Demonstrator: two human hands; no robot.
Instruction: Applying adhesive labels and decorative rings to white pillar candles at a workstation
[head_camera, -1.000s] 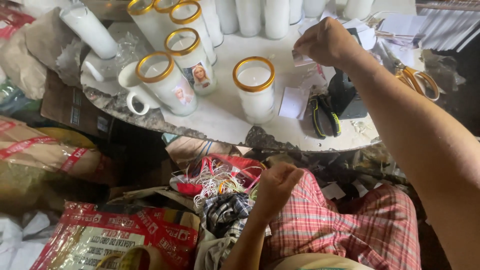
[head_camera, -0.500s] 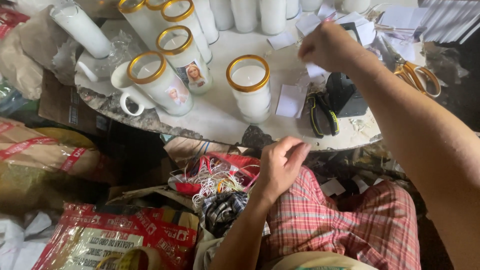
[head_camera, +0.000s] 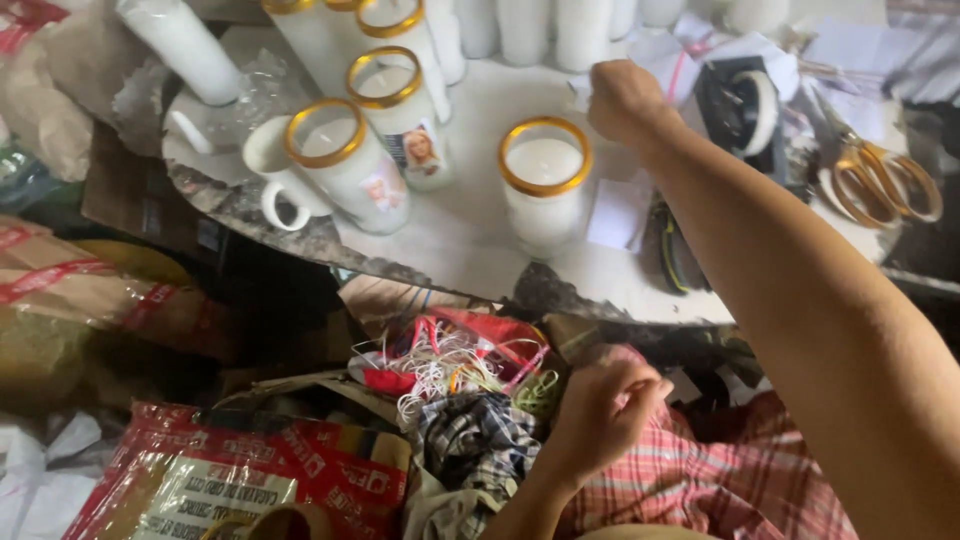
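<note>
Your right hand (head_camera: 625, 100) pinches a small paper slip (head_camera: 577, 92) beyond the gold-rimmed candle (head_camera: 543, 185); your left hand (head_camera: 603, 408) curls closed beside tangled strings (head_camera: 440, 365).

Both arms are bare, with no sleeve showing on either forearm. The right hand (head_camera: 625, 100) and the left hand (head_camera: 603, 412) carry no glove, and no ring or watch can be made out. The legs wear trousers (head_camera: 700, 480) in a red, pink and white plaid with thin crossing lines, the cloth loose and creased.
</note>
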